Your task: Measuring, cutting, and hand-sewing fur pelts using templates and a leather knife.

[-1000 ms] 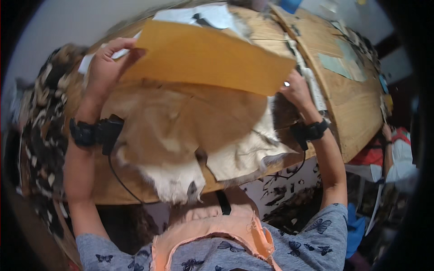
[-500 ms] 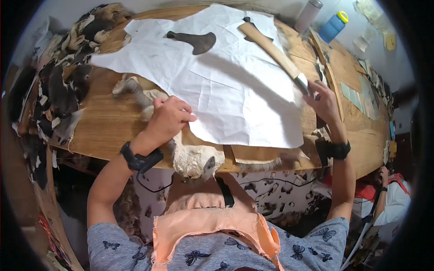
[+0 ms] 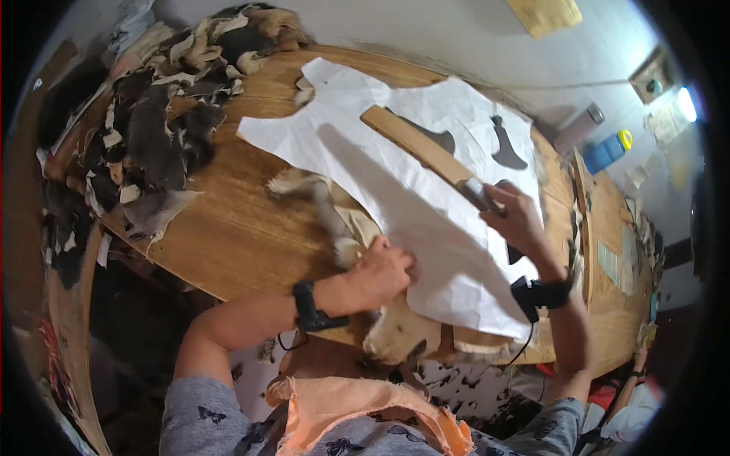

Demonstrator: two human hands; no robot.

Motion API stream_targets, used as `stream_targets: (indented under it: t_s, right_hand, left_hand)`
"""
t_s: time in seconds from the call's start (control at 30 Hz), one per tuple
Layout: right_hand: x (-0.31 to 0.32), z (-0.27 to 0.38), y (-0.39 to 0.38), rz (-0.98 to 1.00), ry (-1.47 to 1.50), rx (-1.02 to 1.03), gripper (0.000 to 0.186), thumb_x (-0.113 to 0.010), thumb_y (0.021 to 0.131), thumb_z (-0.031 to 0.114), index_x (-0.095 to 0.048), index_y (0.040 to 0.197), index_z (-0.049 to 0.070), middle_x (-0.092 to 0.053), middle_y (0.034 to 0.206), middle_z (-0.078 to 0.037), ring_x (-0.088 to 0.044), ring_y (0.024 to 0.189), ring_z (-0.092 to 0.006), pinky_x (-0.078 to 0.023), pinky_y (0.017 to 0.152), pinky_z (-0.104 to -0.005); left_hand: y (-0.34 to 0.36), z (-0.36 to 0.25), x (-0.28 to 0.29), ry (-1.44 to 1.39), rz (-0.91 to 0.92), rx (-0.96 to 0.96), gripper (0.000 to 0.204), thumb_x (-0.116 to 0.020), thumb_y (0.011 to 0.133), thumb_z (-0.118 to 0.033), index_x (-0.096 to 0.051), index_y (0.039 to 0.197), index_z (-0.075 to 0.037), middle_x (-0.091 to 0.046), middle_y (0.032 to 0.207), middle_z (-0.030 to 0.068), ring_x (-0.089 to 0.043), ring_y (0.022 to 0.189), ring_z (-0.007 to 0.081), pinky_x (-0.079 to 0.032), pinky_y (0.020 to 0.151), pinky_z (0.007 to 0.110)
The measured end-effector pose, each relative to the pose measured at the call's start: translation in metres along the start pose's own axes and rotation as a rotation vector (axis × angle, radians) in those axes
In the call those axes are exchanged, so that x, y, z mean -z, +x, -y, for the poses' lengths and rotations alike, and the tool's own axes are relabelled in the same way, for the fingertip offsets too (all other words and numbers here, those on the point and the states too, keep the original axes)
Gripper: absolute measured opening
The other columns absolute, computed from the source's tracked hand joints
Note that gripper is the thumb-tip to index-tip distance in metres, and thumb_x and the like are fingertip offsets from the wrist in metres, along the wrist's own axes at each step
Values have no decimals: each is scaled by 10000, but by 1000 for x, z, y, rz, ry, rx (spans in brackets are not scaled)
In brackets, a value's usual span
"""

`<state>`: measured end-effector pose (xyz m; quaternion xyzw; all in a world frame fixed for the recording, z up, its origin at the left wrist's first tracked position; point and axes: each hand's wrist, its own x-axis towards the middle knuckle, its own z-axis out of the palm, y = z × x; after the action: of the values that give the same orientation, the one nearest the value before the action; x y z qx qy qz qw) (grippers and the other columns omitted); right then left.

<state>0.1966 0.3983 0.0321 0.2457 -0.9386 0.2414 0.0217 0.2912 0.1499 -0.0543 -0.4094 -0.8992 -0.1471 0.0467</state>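
Observation:
A large white sheet (image 3: 449,235) with a cut outline lies over a pale-skinned fur hide (image 3: 403,334), whose furry edges stick out on the left and at the front. My left hand (image 3: 380,272) is closed at the sheet's left edge, its fingertips partly hidden. In my right hand (image 3: 517,216) is the grey metal end of a long flat wooden bar (image 3: 418,146). This bar slants over the sheet toward the far left and casts a shadow on it. It partly covers one dark axe-shaped piece (image 3: 439,137); a second dark axe-shaped piece (image 3: 508,146) lies farther right.
Black, white and brown fur scraps (image 3: 152,121) are heaped along the left of the wooden table (image 3: 251,235). A blue bottle with a yellow lid (image 3: 608,152) and a grey flask (image 3: 579,128) stand at the far right. Another person's arm (image 3: 635,372) shows at the lower right.
The view has turned, so the table sits farther right and lower. My right hand has swung the wooden bar leftward over the sheet; my left hand stays at the sheet's edge, more tightly curled.

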Motion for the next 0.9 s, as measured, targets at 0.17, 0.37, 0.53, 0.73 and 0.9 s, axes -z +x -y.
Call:
stream_targets:
  t_s: [0.17, 0.37, 0.53, 0.73, 0.9]
  right_hand:
    - [-65, -5, 36, -26, 14, -75, 436, -666, 668, 129, -604, 1093, 54, -545, 790, -150, -557, 672, -313, -447, 625, -378]
    - [-69, 21, 15, 112, 69, -112, 453, -658, 659, 78, -605, 1108, 54, -555, 834, -108, -576, 679, -232, -468, 621, -320]
    - [-70, 36, 12, 80, 78, -253, 446, -656, 659, 43, -603, 1102, 34, -574, 904, -103, -608, 722, -231, -497, 646, -295]
    - [-58, 58, 17, -20, -133, -331, 342, -693, 635, 71, -646, 968, 6, -522, 1178, -166, -628, 600, -229, -512, 580, -295]
    - [-42, 100, 83, -191, 430, -591, 164, -588, 819, 139, -631, 919, 16, -490, 544, 21, -391, 438, -34, -287, 412, -187]
  left_hand:
    - [-8, 13, 24, -361, 141, -79, 261, -629, 751, -318, -624, 914, -113, -561, 953, 19, -519, 950, 176, -316, 812, 395]
    - [-6, 120, 81, -227, -88, 166, 579, -450, 854, -520, -509, 1179, -44, -474, 1252, 179, -437, 1175, 284, -308, 958, 465]
    - [-20, 192, 94, -14, 420, 492, 796, -334, 852, -626, -287, 1350, -8, -211, 1416, 232, -186, 1329, 341, -174, 1065, 478]
    - [-50, 228, 78, -82, 258, 301, 840, -355, 849, -622, -299, 1306, 80, -248, 1400, 239, -203, 1320, 347, -207, 1064, 427]
    - [-55, 253, 75, -159, 258, 231, 740, -384, 880, -545, -359, 1276, 80, -302, 1373, 244, -255, 1299, 347, -244, 1056, 387]
